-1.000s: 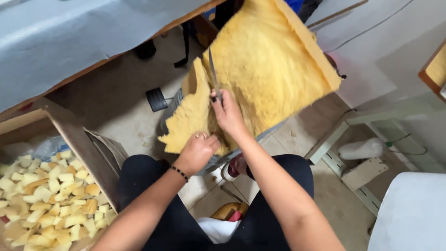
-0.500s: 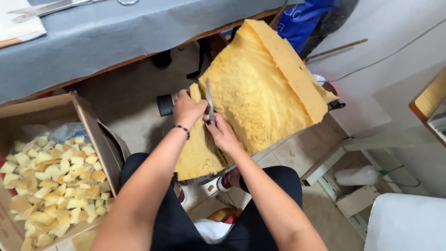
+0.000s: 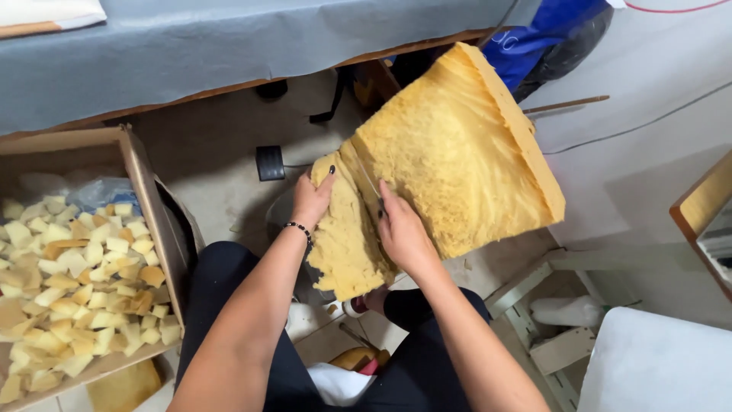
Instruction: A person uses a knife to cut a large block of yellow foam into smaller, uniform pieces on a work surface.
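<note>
1. Foam slab (image 3: 457,160), big and yellow, stands tilted over the person's lap; a blade (image 3: 368,181) in its cut is mostly hidden by the right hand (image 3: 402,235), so its handle cannot be made out.
2. Right hand is closed about that blade; left hand (image 3: 311,200) pinches the strip (image 3: 345,236) peeling off just beside it.
3. Box (image 3: 149,198) of brown cardboard, left of the left hand, holds small yellow foam cubes (image 3: 76,282); its far edge is cut off.
4. Table (image 3: 229,46), grey-covered, lies beyond both hands, with a black pedal (image 3: 270,162) on the floor beneath.
5. Blue bag (image 3: 545,38) shows behind the slab's top corner, partly hidden.
</note>
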